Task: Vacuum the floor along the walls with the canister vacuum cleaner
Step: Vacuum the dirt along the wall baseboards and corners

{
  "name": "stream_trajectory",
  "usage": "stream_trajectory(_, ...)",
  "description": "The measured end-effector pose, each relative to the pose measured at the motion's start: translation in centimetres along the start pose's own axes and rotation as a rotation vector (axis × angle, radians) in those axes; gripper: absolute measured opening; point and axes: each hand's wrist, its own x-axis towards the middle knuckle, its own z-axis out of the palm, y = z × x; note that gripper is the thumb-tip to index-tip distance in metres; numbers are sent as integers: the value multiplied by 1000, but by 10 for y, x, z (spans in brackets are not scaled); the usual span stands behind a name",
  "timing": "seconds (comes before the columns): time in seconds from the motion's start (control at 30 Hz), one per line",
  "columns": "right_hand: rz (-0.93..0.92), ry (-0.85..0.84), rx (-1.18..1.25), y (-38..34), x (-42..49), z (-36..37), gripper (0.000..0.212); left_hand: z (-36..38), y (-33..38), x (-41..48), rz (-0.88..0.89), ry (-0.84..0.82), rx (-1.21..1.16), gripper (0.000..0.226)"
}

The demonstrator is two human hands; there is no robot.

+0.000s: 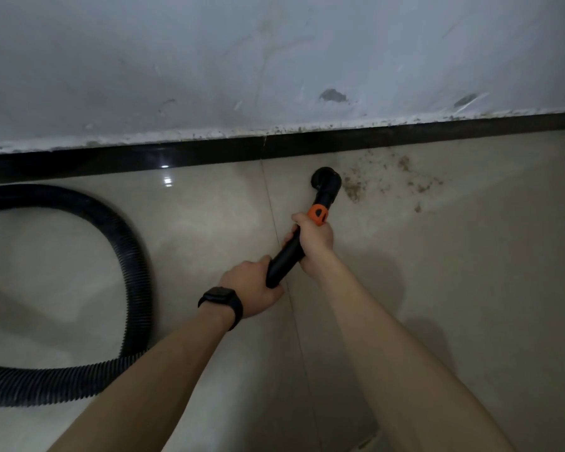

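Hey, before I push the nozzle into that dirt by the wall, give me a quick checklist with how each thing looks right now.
1. Grip: left hand and right hand both hold the wand, the right just below the orange collar: ok.
2. Nozzle down at the floor, close to the baseboard: ok.
3. Dirt lies just right of the nozzle, along the baseboard, not picked up: not ok.
4. Hose loops on the floor to the left, away from the dirt: ok.
5. Suction running: cannot tell.
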Motion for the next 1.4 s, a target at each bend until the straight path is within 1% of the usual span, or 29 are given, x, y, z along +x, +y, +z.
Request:
stream_trajectory(0.07, -13, 6, 14, -4, 8, 3, 16, -5, 1, 9, 2, 14, 25, 27)
stream_trajectory(0.17, -24, 8, 67, -7, 20, 5, 14, -11, 2, 25, 16, 39, 88, 34)
stream_trajectory(0.27, -28, 12, 96, -12, 30, 8, 17, -13, 0, 39, 18, 51, 89, 38)
stream_trajectory(0.4, -41, 3, 96, -17, 36, 18, 18, -15, -7, 51, 26, 105, 90, 41)
stream_trajectory(0.63, -55, -15, 63, -7, 24, 35, 19, -19, -25, 35, -16, 151, 33, 37)
stream_trajectory(0.73, -37, -59, 23, 0, 10, 43, 19, -16, -33, 21, -56, 168, -22, 32)
stream_trajectory(0.9, 5, -173, -31, 15, -7, 51, 19, -14, -44, -5, -136, 144, -133, 24)
stream_trajectory(1.0, 31, -133, 11, 30, -17, 35, 20, -12, -41, -19, -125, 99, -56, 21)
stream_trajectory(1.07, 36, -59, 58, 40, -22, 16, 19, -6, -33, -26, -92, 50, 40, 21)
stream_trajectory(1.17, 42, 46, 143, 52, -29, -21, 18, 10, -13, -30, -5, -17, 158, 21)
stream_trajectory(1.27, 43, 85, 179, 54, -34, -55, 21, 22, 9, -30, 85, -53, 237, 21)
stream_trajectory(1.4, 24, 128, 153, 44, -36, -79, 19, 30, 34, -26, 142, -49, 278, 30)
